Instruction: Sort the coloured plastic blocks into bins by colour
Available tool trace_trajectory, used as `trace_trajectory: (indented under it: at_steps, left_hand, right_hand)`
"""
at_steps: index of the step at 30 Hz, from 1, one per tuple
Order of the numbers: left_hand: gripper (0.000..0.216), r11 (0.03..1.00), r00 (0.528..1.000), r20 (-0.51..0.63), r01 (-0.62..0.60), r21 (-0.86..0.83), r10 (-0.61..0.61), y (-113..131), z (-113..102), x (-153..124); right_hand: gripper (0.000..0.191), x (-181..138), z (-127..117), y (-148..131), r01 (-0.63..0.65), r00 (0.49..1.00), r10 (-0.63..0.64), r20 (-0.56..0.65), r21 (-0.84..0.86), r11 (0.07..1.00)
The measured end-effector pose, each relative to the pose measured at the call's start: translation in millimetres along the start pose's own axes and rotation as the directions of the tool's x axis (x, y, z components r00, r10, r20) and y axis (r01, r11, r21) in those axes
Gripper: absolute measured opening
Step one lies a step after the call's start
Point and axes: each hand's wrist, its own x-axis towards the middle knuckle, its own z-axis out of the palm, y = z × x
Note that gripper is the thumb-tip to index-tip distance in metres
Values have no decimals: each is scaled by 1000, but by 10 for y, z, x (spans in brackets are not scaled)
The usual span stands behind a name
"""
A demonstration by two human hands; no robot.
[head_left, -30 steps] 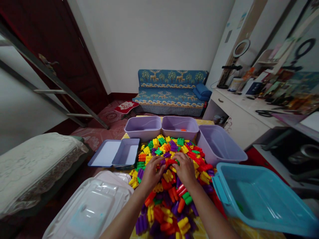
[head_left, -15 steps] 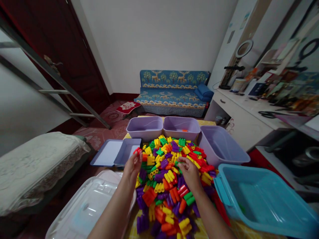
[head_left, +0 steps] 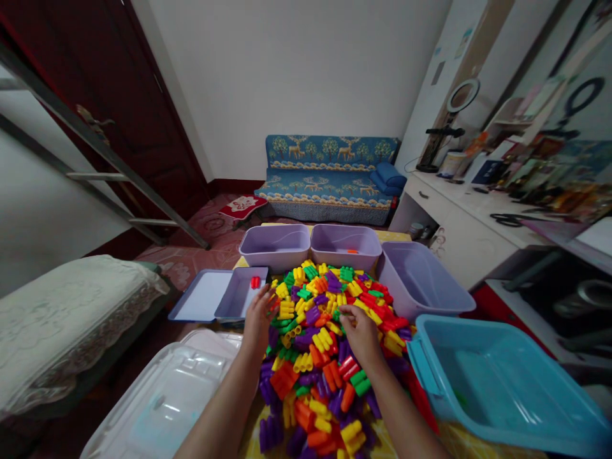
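Observation:
A small red toy block (head_left: 255,282) shows inside the outline of the grey-blue box (head_left: 225,311); whether it rests on the bottom I cannot tell. My left hand (head_left: 259,315) is just in front of it, fingers apart and holding nothing, at the left edge of a large heap of plastic blocks (head_left: 322,341). Over the heap's right side, my right hand (head_left: 362,331) pinches a green block (head_left: 336,315), mostly hidden by the fingers. The heap mixes yellow, purple, orange, red and green pieces.
Two lilac bins (head_left: 275,255) stand behind the heap, one with an orange piece (head_left: 352,251) inside. Another lilac bin (head_left: 425,280) and a turquoise tub (head_left: 507,382) are to the right. Clear lids (head_left: 162,395) lie front left; a flat blue-rimmed lid (head_left: 201,296) adjoins the grey-blue box.
My left hand has let go of the red block, which now shows at the grey-blue box, and its fingers have opened. My right hand stays almost in place with the green block.

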Motion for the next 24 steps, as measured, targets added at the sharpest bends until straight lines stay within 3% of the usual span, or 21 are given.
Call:
trace_trajectory:
  at_steps: [2, 5, 8, 10, 12, 15, 18, 21, 24]
  left_hand:
    - [44, 909, 958, 222, -248, 334, 180, -193, 80, -96]
    - [50, 546, 825, 498, -555, 627, 266, -412, 171, -210]
    - [52, 220, 749, 613, -661, 717, 251, -534, 196, -267]
    - [51, 110, 732, 633, -672, 733, 252, -577, 185, -273]
    - [49, 76, 727, 632, -670, 739, 267, -603, 171, -259]
    - [41, 98, 729, 619, -667, 739, 294, -626, 165, -220]
    - [32, 183, 746, 581, -652, 736, 324, -648, 177, -180]
    - [20, 281, 762, 536, -638, 717, 363, -671, 184, -155]
    - [20, 322, 770, 506, -628, 709, 388, -687, 176, -147]
  right_hand:
    - [25, 109, 4, -101, 148, 988, -151, -14, -135, 980]
    - [40, 317, 50, -237, 296, 953, -303, 24, -296, 908]
    - [58, 481, 120, -262, 295, 954, -282, 99, -449, 843]
    - [61, 527, 151, -229, 279, 960, -240, 143, -525, 804]
    - [53, 520, 156, -191, 285, 959, -233, 164, -568, 772]
    - [41, 437, 127, -170, 308, 951, -263, 162, -563, 767]
    - [36, 319, 100, -165, 285, 958, -269, 99, -448, 847]
    - [32, 222, 92, -129, 152, 987, -158, -7, -243, 958]
    - [32, 170, 57, -72, 71, 995, -81, -64, -139, 988]
